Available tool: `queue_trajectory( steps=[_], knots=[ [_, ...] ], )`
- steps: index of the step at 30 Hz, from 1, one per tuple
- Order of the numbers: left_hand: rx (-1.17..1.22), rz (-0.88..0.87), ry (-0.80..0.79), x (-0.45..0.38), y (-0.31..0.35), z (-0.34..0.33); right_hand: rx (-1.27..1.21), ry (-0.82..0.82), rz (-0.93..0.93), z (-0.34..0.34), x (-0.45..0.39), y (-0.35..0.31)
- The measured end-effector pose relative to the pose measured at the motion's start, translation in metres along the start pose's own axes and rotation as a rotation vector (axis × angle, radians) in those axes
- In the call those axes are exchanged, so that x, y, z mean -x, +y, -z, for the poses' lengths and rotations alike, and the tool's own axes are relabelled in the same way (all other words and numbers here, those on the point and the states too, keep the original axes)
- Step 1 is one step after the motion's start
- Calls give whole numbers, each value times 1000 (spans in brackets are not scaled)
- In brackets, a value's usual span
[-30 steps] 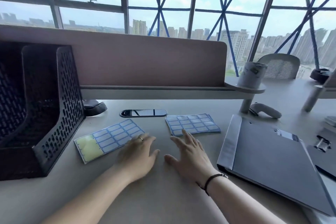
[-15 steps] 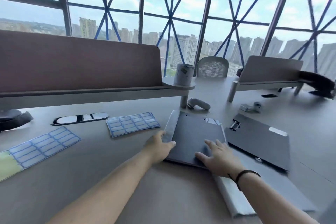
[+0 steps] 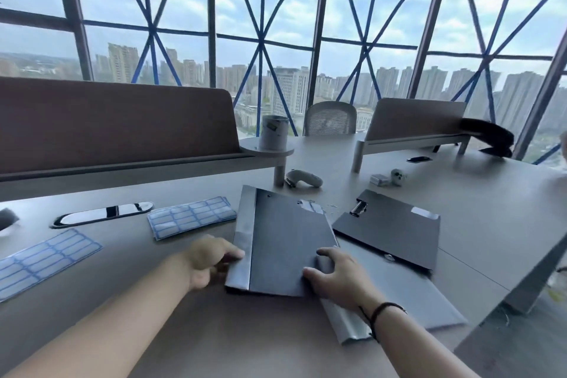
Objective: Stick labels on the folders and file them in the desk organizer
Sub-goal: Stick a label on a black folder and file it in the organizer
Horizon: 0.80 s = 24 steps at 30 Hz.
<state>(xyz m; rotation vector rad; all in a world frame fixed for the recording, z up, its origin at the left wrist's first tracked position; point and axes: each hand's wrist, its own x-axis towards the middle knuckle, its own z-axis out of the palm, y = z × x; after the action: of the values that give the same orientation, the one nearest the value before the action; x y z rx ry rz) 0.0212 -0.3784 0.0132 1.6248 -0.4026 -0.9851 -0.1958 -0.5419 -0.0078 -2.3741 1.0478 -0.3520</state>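
On desk centre, dark folder (image 3: 285, 242) lies atop another folder (image 3: 395, 294). Prob. light, stiff, slick cover; best taken by spine & opposite edge. Left hand (image 3: 208, 258) fingers curl round spine edge; right hand (image 3: 340, 276) rests on near-right corner w/ fingers bent, grip unclear. Label sheets (image 3: 190, 218) lie left, just beside.

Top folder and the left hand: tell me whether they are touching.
Touching. The head view shows the left hand gripping the silver spine edge of the top folder, fingers curled over it with no gap.
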Motion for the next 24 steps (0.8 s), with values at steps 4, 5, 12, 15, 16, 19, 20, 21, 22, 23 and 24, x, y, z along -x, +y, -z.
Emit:
queue_trajectory(
  steps=[4,5,12,15,16,19,20,21,22,23,24],
  knots=[
    [-7,0,-83,34,-3,20,-217,92,-63,1,16,-7],
    [-12,-7,-96,45,-3,27,-251,103,-63,0,21,-12],
    [-61,-54,-50,150,-30,94,-221,-11,187,-40,73,-77],
    [-71,-24,-5,199,-53,123,-147,-85,351,-66,92,-112],
    [-73,-8,4,215,-62,133,-126,-124,389,-74,97,-123],
    [-65,20,42,263,-85,161,-35,-264,455,-98,107,-154],
    [-66,28,63,277,-91,170,2,-292,471,-105,110,-163],
    [-75,37,82,292,-96,177,33,-313,492,-111,112,-173],
    [-102,47,90,306,-99,182,64,-334,512,-117,115,-182],
    [-148,62,91,318,-100,187,98,-352,537,-123,118,-190],
    [-215,85,97,328,-102,192,135,-368,560,-130,121,-198]
  ],
)
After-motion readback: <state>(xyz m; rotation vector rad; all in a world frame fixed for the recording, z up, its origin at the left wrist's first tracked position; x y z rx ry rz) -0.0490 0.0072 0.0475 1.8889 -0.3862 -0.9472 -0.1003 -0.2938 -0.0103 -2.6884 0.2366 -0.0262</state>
